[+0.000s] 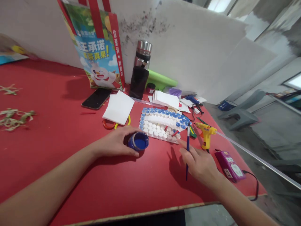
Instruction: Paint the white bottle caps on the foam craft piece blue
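My left hand (119, 142) is wrapped round a small open jar of blue paint (138, 141), its mouth tilted toward me. Between the fingers of my right hand (199, 160) is a thin blue-handled paintbrush (187, 147), held upright with its tip up. A board covered with round caps (156, 130) lies just beyond and between my hands. Its upper rows and left edge are blue, while the lower caps are white, with a few small red pieces at the right. One right fingertip is near the board's lower right corner.
A yellow glue gun (206, 135) and a purple power box (230, 166) are at the right. Behind stand a printed bag (98, 53), a steel bottle (143, 51) and a phone (138, 82). Another phone (97, 98) lies beside white paper (119, 107).
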A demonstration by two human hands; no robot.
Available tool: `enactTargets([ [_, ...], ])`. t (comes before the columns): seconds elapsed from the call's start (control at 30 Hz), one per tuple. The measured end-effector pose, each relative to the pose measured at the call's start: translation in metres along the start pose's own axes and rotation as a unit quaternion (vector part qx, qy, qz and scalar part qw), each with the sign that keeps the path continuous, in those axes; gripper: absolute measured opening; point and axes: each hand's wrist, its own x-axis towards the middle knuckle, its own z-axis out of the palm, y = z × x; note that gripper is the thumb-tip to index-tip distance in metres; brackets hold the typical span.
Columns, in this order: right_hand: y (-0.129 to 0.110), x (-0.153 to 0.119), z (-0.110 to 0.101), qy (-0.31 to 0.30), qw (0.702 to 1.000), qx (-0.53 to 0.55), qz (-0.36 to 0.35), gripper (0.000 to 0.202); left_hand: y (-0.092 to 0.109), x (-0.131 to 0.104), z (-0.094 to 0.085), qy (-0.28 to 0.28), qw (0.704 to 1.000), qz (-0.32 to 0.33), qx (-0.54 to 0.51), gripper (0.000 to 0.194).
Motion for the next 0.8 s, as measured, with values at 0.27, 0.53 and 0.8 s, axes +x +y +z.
enactTargets([
  [0.27,-0.047,-0.014,-0.022,0.028,0.933,0.294,0.207,0.041,0.001,-0.001,0.004,0.013,1.000,0.011,0.017,0.067],
  [0.53,-0.049,0.023,-0.025,0.136,0.801,0.526,0.254,0.051,-0.002,-0.004,0.014,0.020,0.999,0.005,-0.025,0.071],
  [0.8,-0.040,0.050,-0.022,0.211,0.664,0.643,0.318,0.022,0.004,-0.004,0.029,0.034,0.996,0.020,-0.078,0.066],
])
